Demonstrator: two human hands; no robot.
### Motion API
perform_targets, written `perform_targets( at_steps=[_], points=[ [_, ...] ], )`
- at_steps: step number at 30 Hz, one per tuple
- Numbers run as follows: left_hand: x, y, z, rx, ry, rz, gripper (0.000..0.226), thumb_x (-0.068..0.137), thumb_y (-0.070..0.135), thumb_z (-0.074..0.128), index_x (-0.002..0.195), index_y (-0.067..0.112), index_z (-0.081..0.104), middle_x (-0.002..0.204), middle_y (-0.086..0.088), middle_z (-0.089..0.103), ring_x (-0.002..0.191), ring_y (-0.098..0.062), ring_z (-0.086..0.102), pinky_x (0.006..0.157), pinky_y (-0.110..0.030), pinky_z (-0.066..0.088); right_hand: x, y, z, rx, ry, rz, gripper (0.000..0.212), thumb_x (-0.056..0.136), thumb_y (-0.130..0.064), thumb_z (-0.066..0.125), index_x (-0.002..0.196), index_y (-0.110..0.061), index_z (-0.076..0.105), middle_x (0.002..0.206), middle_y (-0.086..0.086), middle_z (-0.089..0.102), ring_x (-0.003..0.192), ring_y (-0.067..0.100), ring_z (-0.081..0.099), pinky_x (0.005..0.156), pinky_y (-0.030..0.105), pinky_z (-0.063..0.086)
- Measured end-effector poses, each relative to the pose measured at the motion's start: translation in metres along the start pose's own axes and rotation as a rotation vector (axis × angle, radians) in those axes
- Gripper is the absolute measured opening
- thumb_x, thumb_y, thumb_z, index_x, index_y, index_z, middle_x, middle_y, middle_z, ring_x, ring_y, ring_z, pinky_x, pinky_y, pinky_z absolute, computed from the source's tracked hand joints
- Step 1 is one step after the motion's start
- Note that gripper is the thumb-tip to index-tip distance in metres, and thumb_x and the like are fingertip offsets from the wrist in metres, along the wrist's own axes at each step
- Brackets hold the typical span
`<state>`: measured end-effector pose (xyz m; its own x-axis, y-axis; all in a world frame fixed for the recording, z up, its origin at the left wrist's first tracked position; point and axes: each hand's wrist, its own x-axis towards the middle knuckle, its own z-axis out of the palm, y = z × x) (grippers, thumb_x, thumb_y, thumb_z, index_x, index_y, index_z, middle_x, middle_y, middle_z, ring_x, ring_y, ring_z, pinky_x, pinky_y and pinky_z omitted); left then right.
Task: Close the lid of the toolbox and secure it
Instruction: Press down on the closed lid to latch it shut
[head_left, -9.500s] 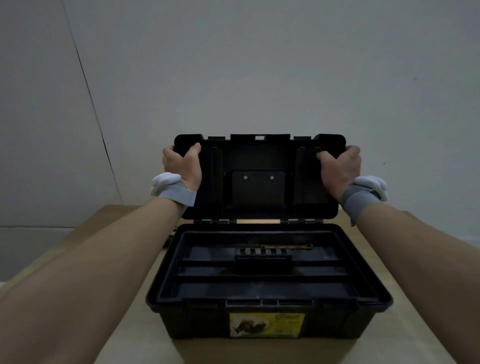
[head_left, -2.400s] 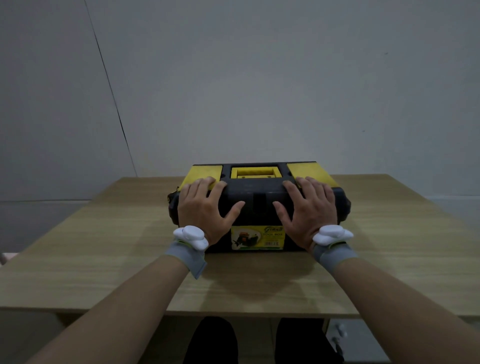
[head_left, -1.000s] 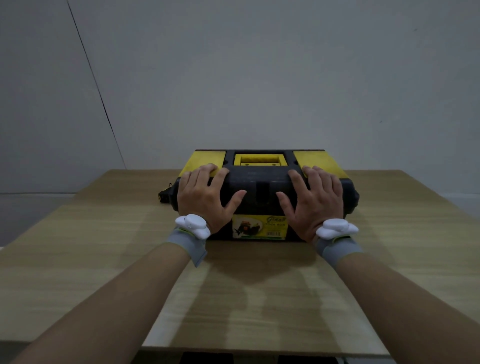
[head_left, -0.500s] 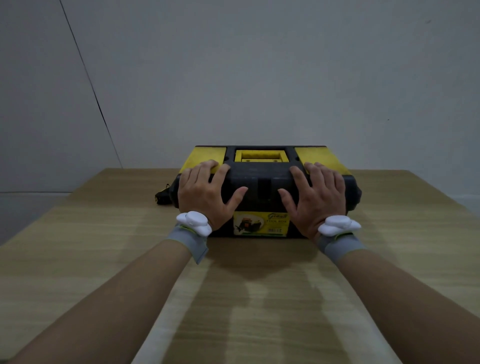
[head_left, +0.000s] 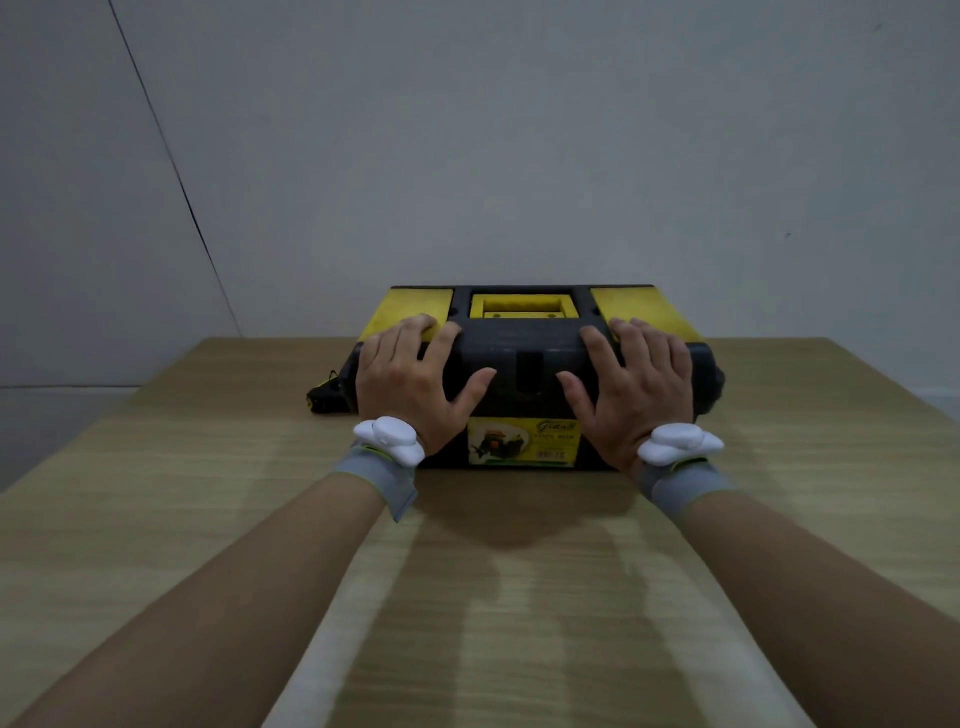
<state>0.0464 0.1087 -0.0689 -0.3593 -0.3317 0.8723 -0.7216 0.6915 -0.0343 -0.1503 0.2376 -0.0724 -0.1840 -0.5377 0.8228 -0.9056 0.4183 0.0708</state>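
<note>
The black toolbox (head_left: 524, 358) sits on the wooden table with its lid down; the lid top has yellow compartment covers (head_left: 410, 309) and a yellow handle recess (head_left: 522, 305). My left hand (head_left: 410, 384) lies flat with fingers spread over the lid's front left edge. My right hand (head_left: 634, 389) lies the same way on the front right. Both palms cover the front where the lid meets the body, so any latches are hidden. A yellow label (head_left: 522, 441) shows between my wrists.
The wooden table (head_left: 493, 597) stretches toward me in front of the toolbox. A small black and yellow object (head_left: 323, 397) lies just left of the box. A plain grey wall (head_left: 519, 156) stands close behind.
The lid, held upright at first, is now down on the box. Over the last second my hands have stayed flat on its front; only the view has shifted slightly.
</note>
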Motion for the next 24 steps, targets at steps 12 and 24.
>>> perform_targets(
  at_steps=[12, 24],
  points=[
    [0.008, -0.005, 0.012, -0.007, -0.011, 0.005, 0.060, 0.087, 0.064, 0.047, 0.113, 0.015, 0.067, 0.113, -0.012, 0.066, 0.100, -0.032, 0.060, 0.087, -0.040, 0.039, 0.008, 0.001, 0.007, 0.009, -0.051, -0.010, 0.059, 0.091, -0.058, 0.040, 0.124, -0.015, 0.060, 0.125, 0.018, 0.059, 0.118, 0.038, 0.052, 0.100, 0.046, 0.033],
    [0.010, -0.002, 0.000, -0.068, -0.079, -0.009, 0.056, 0.085, 0.060, 0.051, 0.109, 0.012, 0.068, 0.113, -0.012, 0.065, 0.105, -0.031, 0.058, 0.090, -0.042, 0.038, 0.013, -0.002, -0.003, 0.065, -0.074, 0.048, 0.053, 0.087, -0.060, 0.042, 0.114, -0.020, 0.063, 0.113, 0.011, 0.062, 0.108, 0.032, 0.053, 0.094, 0.045, 0.033]
  ],
)
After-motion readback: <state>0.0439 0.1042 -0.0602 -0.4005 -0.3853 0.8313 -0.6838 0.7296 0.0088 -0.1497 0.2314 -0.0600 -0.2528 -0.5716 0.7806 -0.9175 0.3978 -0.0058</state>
